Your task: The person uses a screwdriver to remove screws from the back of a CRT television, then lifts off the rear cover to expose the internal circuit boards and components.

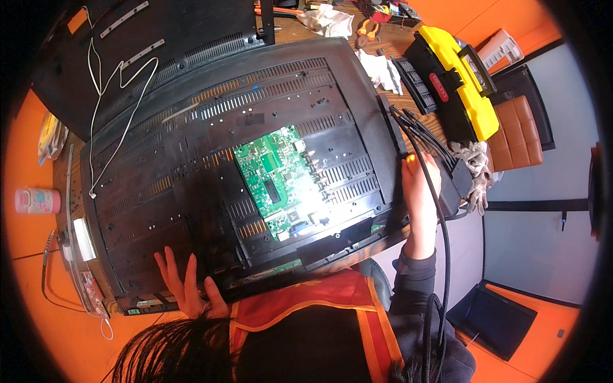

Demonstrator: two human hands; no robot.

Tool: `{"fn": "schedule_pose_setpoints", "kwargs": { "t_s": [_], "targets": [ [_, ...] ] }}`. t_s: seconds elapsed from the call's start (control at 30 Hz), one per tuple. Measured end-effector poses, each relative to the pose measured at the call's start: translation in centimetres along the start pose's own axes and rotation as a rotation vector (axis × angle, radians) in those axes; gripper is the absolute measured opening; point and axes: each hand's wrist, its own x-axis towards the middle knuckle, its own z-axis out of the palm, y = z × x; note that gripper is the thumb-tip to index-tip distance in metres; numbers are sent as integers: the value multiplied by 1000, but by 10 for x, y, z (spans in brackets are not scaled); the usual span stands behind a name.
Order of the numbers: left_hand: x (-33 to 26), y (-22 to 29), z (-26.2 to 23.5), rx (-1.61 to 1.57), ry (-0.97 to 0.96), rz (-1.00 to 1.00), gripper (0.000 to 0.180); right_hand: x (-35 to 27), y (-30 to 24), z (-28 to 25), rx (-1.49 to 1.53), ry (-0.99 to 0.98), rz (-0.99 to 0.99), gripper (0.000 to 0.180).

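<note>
Person, seen from above: dark hair at the lower edge; orange vest with paler orange trim over a dark top; right forearm in a dark grey sleeve, cuff bunched at the wrist; both hands bare.

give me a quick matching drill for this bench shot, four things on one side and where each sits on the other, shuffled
Things:
1. green circuit board
2. yellow and black toolbox
3. left hand
4. right hand

Places:
A. on the right edge of the black back panel, beside the black cables
B. flat on the near left part of the panel
C. on the table at the upper right, beyond the panel
D. in the opening near the middle of the panel

Pairs: 1-D, 2-C, 3-B, 4-A
</note>
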Motion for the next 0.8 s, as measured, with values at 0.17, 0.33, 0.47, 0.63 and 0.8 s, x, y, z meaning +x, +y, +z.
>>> {"fn": "schedule_pose_setpoints", "kwargs": {
  "t_s": [0.17,0.33,0.47,0.63,0.8],
  "targets": [
    [0,-1,3,36,10,36,36,-2,-2,0,130,-50,3,20],
    [0,-2,3,52,16,54,37,-15,-27,-13,50,95,-94,21],
    [0,-1,3,52,15,64,37,-33,-60,-36,134,-5,-188,23],
    [2,2,1,50,7,70,37,-34,-84,-44,447,-213,-811,28],
    [-1,2,-3,67,-8,53,38,-32,-89,-35,306,-155,-1376,30]
  ]
}}
